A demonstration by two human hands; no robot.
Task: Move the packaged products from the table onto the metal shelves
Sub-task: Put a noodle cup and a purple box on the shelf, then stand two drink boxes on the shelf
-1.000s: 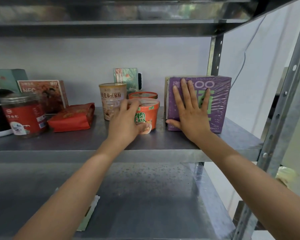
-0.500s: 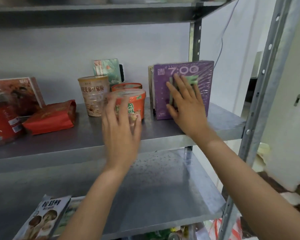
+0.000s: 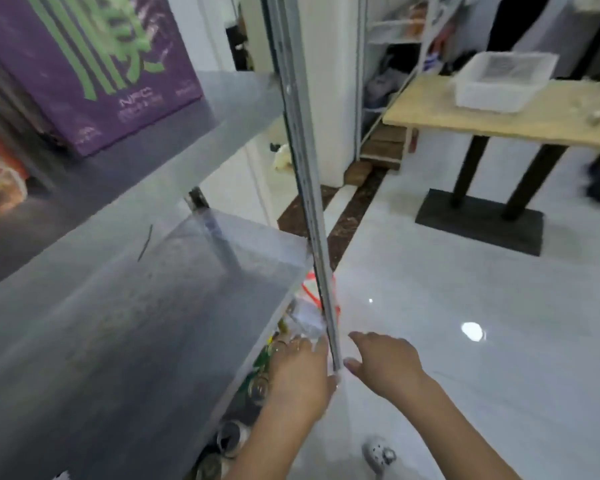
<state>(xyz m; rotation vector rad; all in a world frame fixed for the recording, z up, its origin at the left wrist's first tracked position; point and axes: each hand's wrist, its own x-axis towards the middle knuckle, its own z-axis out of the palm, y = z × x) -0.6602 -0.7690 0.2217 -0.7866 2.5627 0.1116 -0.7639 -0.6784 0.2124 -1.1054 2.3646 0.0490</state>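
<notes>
The purple shrink-wrapped carton [image 3: 94, 74] stands at the right end of the grey metal shelf [image 3: 222, 109]. Left grip [image 3: 302, 372] and right grip [image 3: 385, 358] hang loose-fingered and empty. Probably fetching: next comes crossing to the pale wooden table [image 3: 499, 123].

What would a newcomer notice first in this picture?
The big purple box with green lettering, standing on the metal shelf at upper left. Next, the left hand and right hand, low in the middle, either side of the upright post, holding nothing. Far right, a wooden table carries a white plastic bin.
</notes>
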